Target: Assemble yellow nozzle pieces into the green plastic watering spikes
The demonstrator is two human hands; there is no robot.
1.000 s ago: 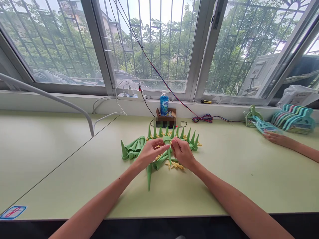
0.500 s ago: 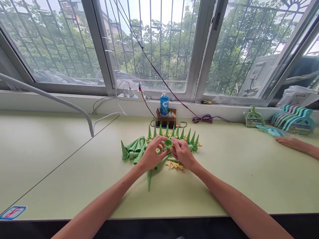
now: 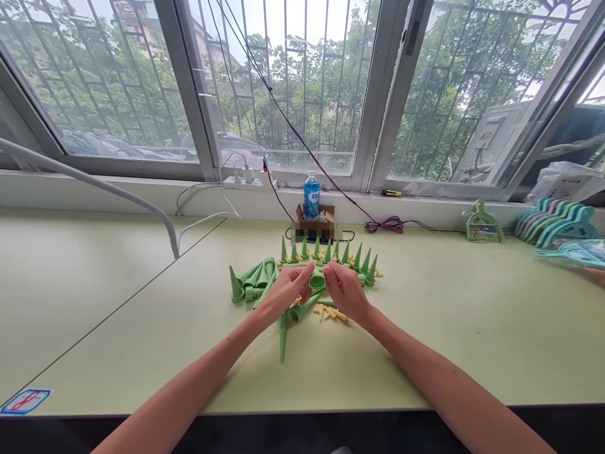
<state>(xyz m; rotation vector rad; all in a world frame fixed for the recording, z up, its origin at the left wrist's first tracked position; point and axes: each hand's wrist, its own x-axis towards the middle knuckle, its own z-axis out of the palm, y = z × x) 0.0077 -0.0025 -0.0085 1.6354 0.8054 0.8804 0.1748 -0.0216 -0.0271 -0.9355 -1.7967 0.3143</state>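
Observation:
My left hand and my right hand meet over a heap of green plastic cone spikes on the pale green table. Both hands pinch one green cone spike between their fingertips, its round open end turned toward me. A row of upright green spikes stands just behind the hands. Small yellow plastic pieces lie scattered under my right hand. One long spike lies flat, pointing toward me.
A blue bottle stands in a small brown box by the window sill. Red and black wires run along the sill. Another person's hand holds teal hangers at the far right, near a stack of coloured hangers.
The green spike between my fingers has turned and dropped slightly. The other person's hand has pulled away to the right edge, taking a teal hanger with it.

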